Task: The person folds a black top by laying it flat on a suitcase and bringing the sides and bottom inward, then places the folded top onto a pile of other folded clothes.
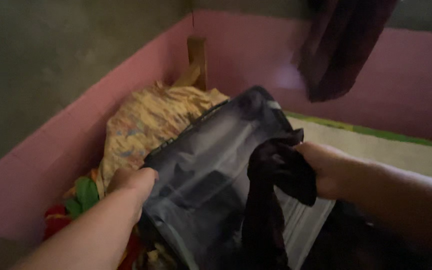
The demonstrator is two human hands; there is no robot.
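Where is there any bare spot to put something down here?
Free: the pale mat between the pink wall and the right hand. Crowded: the left, where the yellow patterned cloth and the dark plastic bag fill the corner by the left hand.

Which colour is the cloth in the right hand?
Dark, almost black cloth, gripped by the right hand; head view.

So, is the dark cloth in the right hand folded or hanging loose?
Hanging loose. The right hand grips the dark cloth at its top, and the rest droops down unfolded in front of the clear plastic bag.

dim, grainy indoor light; soft blur throughout; perhaps slight motion smear
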